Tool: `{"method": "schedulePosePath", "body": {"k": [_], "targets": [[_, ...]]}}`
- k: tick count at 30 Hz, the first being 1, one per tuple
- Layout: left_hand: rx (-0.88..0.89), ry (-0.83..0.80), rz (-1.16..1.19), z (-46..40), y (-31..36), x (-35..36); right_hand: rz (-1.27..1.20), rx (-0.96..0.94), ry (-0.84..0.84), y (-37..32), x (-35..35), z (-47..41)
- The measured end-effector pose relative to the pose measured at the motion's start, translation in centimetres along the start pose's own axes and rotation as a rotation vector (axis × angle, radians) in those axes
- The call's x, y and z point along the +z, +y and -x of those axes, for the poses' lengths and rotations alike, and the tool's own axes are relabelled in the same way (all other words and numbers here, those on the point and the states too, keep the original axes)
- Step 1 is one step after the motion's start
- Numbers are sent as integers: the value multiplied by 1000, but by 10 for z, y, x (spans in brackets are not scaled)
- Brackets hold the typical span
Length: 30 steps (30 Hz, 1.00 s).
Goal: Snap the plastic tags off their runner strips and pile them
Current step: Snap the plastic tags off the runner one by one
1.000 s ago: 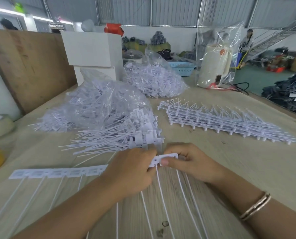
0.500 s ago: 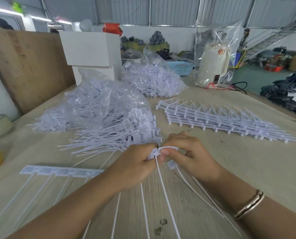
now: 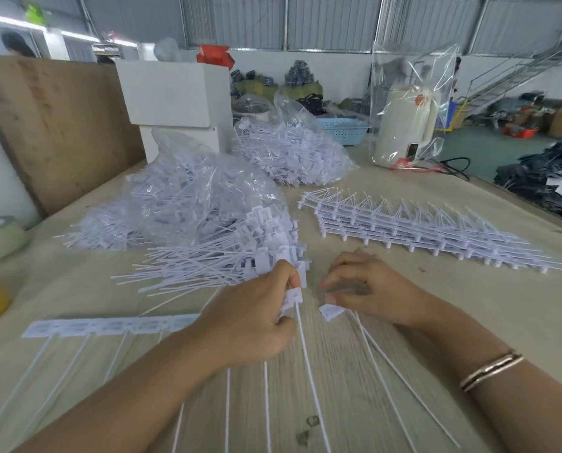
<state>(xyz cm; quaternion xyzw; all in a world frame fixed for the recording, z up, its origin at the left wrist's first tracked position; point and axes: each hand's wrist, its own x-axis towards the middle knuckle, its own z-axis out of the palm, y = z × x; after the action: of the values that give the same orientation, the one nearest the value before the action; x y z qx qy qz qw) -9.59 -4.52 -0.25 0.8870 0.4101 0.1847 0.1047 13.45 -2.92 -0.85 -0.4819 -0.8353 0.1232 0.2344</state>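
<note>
- Step in hand, as judged: snapping one tag off the end of the runner strip (image 3: 109, 326); best done with a short, sharp bend right at the joint, tails left free to trail toward the near edge.
- Left hand (image 3: 250, 325): curled, pinching a tag head (image 3: 293, 297) between thumb and fingertips; rest of strip lying flat to the left on the wooden table (image 3: 469, 322).
- Right hand (image 3: 368, 291): curled, knuckles up, pinching the parted tags (image 3: 331, 311) just beside the left; small gap between the two pieces.
- Pile of loose tags (image 3: 227, 256): just beyond the left hand, heads to the right.
- Stacked unbroken strips (image 3: 413, 232): far right, well apart.
- Bagged tags (image 3: 188, 194): behind the pile.
</note>
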Motion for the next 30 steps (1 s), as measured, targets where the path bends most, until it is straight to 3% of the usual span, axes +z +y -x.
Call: {"method": "schedulePosePath", "body": {"k": [4,9,14,17,24,30], "targets": [[17,0,42,0,4,7,-43,-119,203,-15,2,1],[6,106,98,-3,6,17,-98,-84,70,-45,24,-2],[29,131,81,-4,1,9,-409,-87,87,-46,19,-4],[109,166,-31,-5,-2,2,-404,-64,97,-40,14,-2],[-23,-34,-195,-1,0,-2,-371,6,34,-28,17,-1],[-57,-102,210,-1,3,-8,-314,-24,-149,-40,10,4]]}}
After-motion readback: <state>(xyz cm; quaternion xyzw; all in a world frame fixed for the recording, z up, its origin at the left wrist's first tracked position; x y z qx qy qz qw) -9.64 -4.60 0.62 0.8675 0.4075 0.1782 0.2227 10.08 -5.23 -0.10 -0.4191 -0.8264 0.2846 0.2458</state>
